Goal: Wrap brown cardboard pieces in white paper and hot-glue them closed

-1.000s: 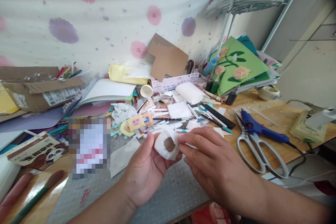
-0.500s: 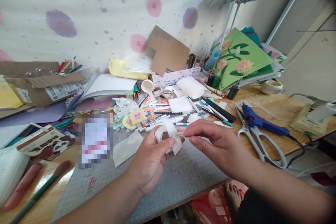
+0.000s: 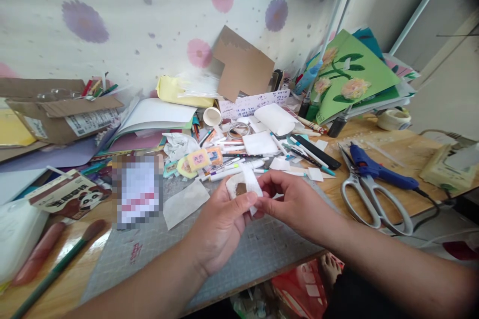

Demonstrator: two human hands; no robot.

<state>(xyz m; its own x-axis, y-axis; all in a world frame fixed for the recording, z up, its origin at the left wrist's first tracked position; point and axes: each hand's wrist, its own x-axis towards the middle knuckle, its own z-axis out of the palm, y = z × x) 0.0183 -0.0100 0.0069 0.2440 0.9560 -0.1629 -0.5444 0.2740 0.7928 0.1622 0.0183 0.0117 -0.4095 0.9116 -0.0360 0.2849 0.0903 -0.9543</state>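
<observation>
white paper wad [image 3: 245,187]: crumpled, showing a brown patch, sitting at frame centre | left hand [image 3: 220,224]: pinching its lower edge | right hand [image 3: 295,202]: gripping its right side

Soft, even daylight fills the room, bright on the flowered wall [image 3: 112,20] and casting only faint shadows. The edges bend and darken at the right corners. A pixelated patch [image 3: 137,192] sits mid-left. The forearms near the bottom look slightly smeared.

Wooden table [image 3: 396,152], grey cutting mat [image 3: 258,251], scissors [image 3: 368,197], glue gun [image 3: 377,169]
</observation>
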